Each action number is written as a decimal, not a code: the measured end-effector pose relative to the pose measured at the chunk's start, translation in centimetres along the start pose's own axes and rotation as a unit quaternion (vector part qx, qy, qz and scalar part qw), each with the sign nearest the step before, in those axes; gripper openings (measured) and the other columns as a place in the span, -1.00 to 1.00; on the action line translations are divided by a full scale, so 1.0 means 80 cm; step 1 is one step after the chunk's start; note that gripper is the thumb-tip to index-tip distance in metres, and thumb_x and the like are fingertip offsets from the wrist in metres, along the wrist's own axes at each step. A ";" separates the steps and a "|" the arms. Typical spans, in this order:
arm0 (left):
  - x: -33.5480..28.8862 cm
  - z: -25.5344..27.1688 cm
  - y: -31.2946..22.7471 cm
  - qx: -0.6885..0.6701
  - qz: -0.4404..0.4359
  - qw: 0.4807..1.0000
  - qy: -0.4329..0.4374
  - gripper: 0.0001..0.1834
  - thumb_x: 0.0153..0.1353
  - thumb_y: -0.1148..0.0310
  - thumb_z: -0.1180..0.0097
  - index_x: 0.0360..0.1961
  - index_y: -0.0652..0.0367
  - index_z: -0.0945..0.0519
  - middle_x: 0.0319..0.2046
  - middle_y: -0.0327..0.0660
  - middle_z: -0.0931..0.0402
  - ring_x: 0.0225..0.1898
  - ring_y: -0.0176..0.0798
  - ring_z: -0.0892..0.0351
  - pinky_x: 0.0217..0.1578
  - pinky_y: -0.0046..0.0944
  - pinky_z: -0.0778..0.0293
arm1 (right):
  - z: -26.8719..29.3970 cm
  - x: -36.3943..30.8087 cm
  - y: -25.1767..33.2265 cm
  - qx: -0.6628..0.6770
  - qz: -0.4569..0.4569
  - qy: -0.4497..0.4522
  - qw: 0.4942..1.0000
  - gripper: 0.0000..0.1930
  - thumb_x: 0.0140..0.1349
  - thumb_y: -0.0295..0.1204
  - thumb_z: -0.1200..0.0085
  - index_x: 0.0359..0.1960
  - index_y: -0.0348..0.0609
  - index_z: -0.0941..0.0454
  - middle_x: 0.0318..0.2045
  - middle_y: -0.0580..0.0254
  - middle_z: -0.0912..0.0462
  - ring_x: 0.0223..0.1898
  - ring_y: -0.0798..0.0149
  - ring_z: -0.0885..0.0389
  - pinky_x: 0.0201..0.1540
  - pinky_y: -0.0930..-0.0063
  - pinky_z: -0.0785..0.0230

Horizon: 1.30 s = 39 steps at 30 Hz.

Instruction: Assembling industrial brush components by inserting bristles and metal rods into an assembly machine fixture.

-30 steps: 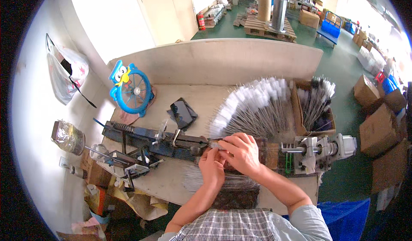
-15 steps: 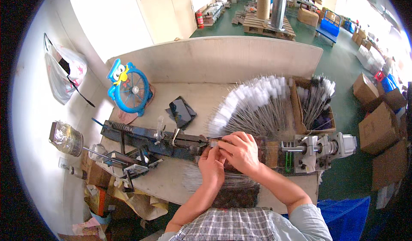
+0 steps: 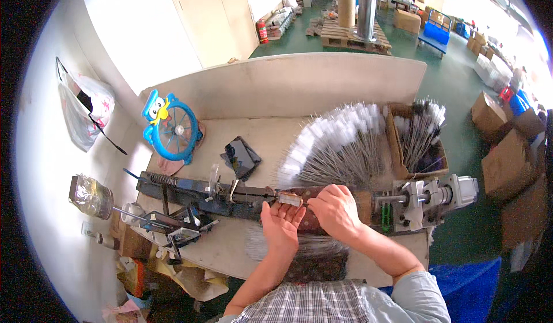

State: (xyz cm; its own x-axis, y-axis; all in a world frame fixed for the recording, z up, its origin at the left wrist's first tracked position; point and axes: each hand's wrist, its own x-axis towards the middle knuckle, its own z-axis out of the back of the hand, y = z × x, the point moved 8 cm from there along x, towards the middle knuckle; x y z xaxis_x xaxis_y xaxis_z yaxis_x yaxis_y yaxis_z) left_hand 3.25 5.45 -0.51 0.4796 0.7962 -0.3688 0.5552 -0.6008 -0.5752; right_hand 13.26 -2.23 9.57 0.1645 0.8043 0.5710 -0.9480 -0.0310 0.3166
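Observation:
My left hand (image 3: 280, 226) is turned palm up beside the long dark bench machine (image 3: 242, 197). Its fingers stretch out just below a small pale block with a brown edge (image 3: 290, 199) at the machine's right end; whether they touch it I cannot tell. Close by on the right, my right hand (image 3: 337, 212) is closed in a pinch, its fingertips near the block's right end. What it pinches is too small to make out. Beyond the hands, many white-tipped wire brushes (image 3: 340, 144) lie fanned out. More thin wires (image 3: 262, 242) lie under my left forearm.
A cardboard box (image 3: 397, 141) holds dark and white brushes. A motor with a shaft (image 3: 426, 199) stands right of my hands. A blue toy-like fan (image 3: 175, 130) and a dark flat pouch (image 3: 242, 157) sit at the back left. A low board (image 3: 288, 84) edges the table.
My hands have come apart a little. The left hand has turned palm up with fingers extended, and the right has shifted slightly right and down. The pale block shows more clearly.

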 end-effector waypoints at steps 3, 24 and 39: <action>-0.006 -0.007 -0.001 0.058 0.002 0.998 0.005 -0.33 0.25 -0.17 0.30 0.03 0.27 -0.33 0.00 -0.07 -0.36 -0.01 -0.11 -0.41 0.03 -0.12 -0.35 | 0.007 0.001 -0.003 0.013 0.000 0.006 1.000 -0.85 -0.10 -0.42 -0.04 -0.44 -0.08 -0.55 -0.45 0.36 -0.54 -0.25 0.24 -0.46 -0.17 0.31 -0.28; -0.068 0.437 -0.304 0.070 -0.299 0.877 -0.369 -0.59 0.11 -0.06 -0.11 -0.41 0.11 -0.50 -0.53 -0.31 -0.45 -0.56 -0.33 -0.39 -0.56 -0.38 -0.33 | -0.055 -0.118 -0.050 0.048 -0.161 0.282 0.945 -0.78 0.04 -0.29 -0.09 -0.27 -0.03 -0.56 -0.37 0.18 -0.62 -0.26 0.10 -0.59 -0.25 0.16 -0.45; -0.015 0.323 -0.100 0.015 -0.079 0.972 -0.219 -0.82 0.24 0.30 0.07 -0.21 0.14 -0.43 -0.28 -0.17 -0.51 -0.25 -0.23 -0.52 -0.26 -0.20 -0.51 | -0.044 -0.111 -0.059 0.050 -0.161 0.350 0.922 -0.79 0.09 -0.29 -0.03 -0.26 -0.03 -0.57 -0.33 0.18 -0.59 -0.21 0.06 -0.55 -0.18 0.15 -0.40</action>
State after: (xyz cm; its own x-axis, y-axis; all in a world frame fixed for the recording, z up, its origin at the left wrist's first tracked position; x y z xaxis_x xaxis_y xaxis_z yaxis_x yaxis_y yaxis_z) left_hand -19.37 11.13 -14.33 0.0503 0.8360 -0.5463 0.5752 -0.4714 -0.6685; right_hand 15.28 -7.14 0.32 0.1836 0.9661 -0.1818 -0.8452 0.2495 0.4727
